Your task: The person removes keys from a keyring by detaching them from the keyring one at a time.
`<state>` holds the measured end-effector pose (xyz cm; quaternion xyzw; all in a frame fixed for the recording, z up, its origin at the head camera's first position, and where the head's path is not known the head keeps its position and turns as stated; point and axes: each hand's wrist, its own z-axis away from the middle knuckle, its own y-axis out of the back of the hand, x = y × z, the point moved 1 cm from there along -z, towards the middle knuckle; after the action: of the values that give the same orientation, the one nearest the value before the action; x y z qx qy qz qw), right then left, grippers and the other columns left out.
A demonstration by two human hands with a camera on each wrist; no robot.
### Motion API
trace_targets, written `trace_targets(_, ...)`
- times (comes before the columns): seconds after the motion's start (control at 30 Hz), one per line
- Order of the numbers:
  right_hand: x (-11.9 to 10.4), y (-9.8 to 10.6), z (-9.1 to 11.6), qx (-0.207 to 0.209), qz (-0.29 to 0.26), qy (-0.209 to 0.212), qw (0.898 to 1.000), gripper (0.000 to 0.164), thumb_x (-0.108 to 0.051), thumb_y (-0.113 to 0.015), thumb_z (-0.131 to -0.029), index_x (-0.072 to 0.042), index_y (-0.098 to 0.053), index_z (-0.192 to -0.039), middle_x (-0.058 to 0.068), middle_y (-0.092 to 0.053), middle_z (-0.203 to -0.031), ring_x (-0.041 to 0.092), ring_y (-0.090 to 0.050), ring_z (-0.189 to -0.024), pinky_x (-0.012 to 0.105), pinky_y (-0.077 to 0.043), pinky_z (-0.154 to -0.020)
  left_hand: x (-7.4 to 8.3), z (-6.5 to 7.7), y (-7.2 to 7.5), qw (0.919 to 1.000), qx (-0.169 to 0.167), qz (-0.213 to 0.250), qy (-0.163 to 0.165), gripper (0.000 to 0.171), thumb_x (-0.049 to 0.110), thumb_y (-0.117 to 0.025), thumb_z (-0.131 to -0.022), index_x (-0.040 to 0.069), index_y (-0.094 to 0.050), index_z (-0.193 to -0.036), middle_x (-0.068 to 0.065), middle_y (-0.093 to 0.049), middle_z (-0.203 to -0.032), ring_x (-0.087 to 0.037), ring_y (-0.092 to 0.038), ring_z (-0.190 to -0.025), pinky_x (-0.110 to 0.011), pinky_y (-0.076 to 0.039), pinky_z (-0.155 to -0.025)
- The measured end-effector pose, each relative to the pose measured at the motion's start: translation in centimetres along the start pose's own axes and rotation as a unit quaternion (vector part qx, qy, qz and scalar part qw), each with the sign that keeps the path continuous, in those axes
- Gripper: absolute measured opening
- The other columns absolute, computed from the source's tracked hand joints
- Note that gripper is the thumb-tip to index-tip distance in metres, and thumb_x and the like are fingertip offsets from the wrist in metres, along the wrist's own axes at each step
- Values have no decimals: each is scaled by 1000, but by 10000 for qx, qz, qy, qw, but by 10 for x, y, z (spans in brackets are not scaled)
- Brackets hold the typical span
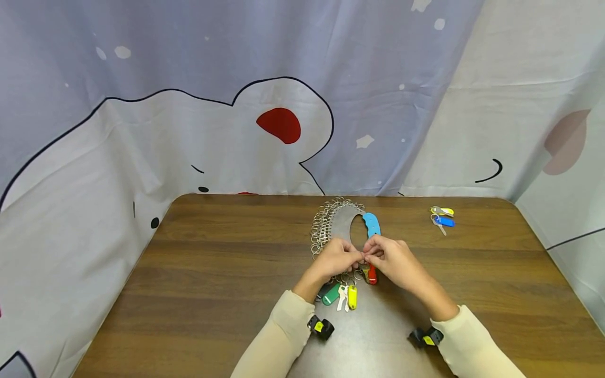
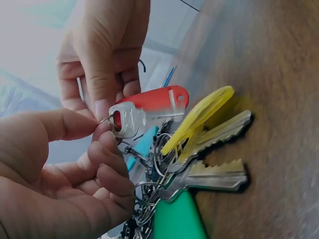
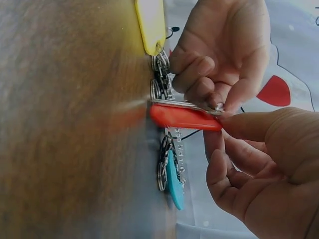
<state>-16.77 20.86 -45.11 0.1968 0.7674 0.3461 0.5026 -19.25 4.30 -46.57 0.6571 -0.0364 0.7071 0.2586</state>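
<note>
My left hand (image 1: pixel 338 258) and right hand (image 1: pixel 392 261) meet over the table, fingertips touching. Thumb and finger of the left hand (image 2: pixel 65 169) pinch a small key ring (image 2: pixel 105 119). On that ring hang a silver key (image 2: pixel 128 120) and a red key tag (image 2: pixel 162 99). From the other side, the right hand (image 3: pixel 264 164) pinches the same ring, at the end of the red tag (image 3: pixel 184 117); fingertips partly hide it. Below and behind lies a curved grey plate (image 1: pixel 341 219) edged with many metal rings (image 1: pixel 322 223). A light-blue piece (image 1: pixel 372 224) lies along its right side.
Nearer me on the wooden table (image 1: pixel 212 294) lie a green tag (image 1: pixel 331 294), a yellow tag (image 1: pixel 352 297) and silver keys (image 1: pixel 341 298). At the back right are another yellow tag (image 1: pixel 444 211) and a dark-blue tag (image 1: pixel 445 221) with keys. A printed curtain (image 1: pixel 212 142) hangs behind.
</note>
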Motion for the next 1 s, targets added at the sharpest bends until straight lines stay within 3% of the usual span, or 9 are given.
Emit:
trace_targets(0.17, -4, -1, 1, -143, -108, -75, 9998, 16, -7, -72, -82, -7, -65, -96, 4, -74, -86, 14, -69, -80, 32, -60, -68, 0, -1, -2, 9995, 289, 85, 38, 17, 3, -63, -80, -9, -68, -69, -1, -55, -55, -5, -43, -44, -16, -35, -41)
trace_targets(0.33, -7, -5, 2, -96, 309, -115, 9994, 22, -19, -79, -78, -10, -63, -91, 0, -69, -77, 10, -64, -70, 30, -57, -61, -1, -2, -3, 9979, 526, 365, 79, 18, 3, -63, -79, -7, -69, -65, 2, -54, -52, -5, -44, -45, -16, -36, -41)
trace_targets(0.5, -6, -7, 3, -25, 613, 46, 9981, 16, -17, -78, -79, -11, -64, -86, -1, -68, -73, 7, -63, -65, 26, -55, -56, -2, -2, -4, 9960, 699, 555, 104, 16, 4, -65, -77, -7, -72, -68, 2, -58, -55, -7, -50, -53, -17, -40, -47)
trace_targets(0.73, -5, -6, 2, 90, 793, 252, 9965, 8, -9, -72, -81, -10, -66, -87, 0, -70, -74, 7, -65, -65, 26, -57, -57, -2, -1, -2, 9951, 731, 649, 136, 18, 13, -72, -81, -4, -75, -75, -11, -70, -67, -13, -56, -67, -21, -41, -55)
trace_targets(1.0, -4, -2, 2, 89, 861, 329, 9957, 9, -3, -66, -84, -9, -71, -88, -3, -67, -72, 5, -57, -62, 27, -52, -54, 1, 0, 3, 9977, 604, 309, -20, 15, 7, -66, -82, -5, -73, -75, -17, -69, -70, -11, -50, -50, -17, -39, -46)
